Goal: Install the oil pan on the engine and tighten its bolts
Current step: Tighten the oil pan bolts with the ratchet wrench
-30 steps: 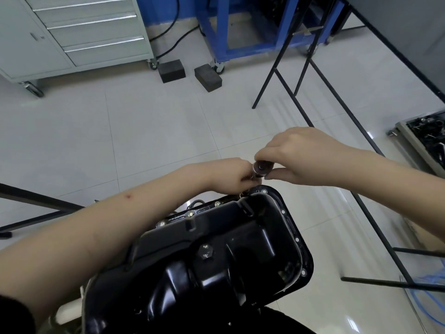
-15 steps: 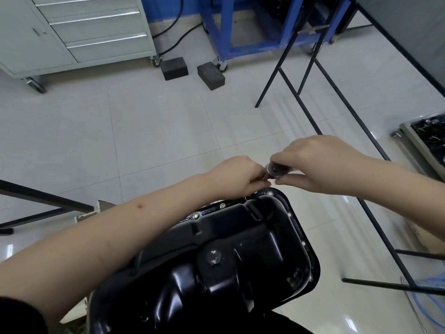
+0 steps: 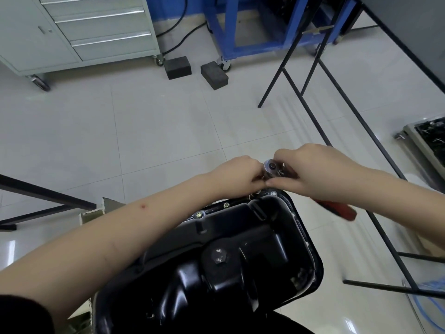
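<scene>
I see the ratchet only by its round head; my right hand covers the shaft, and the red handle below the wrist is blurred. My left hand hides its own fingertips and whatever they touch. The oil pan runs off the bottom edge, the engine beneath it mostly hidden.

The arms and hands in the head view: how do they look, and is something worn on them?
Both forearms are bare down to the left hand and the right hand; no gloves, watch or rings are visible. A dark sleeve covers the left upper arm at the picture's lower left edge. The left forearm carries a small red mark.
</scene>
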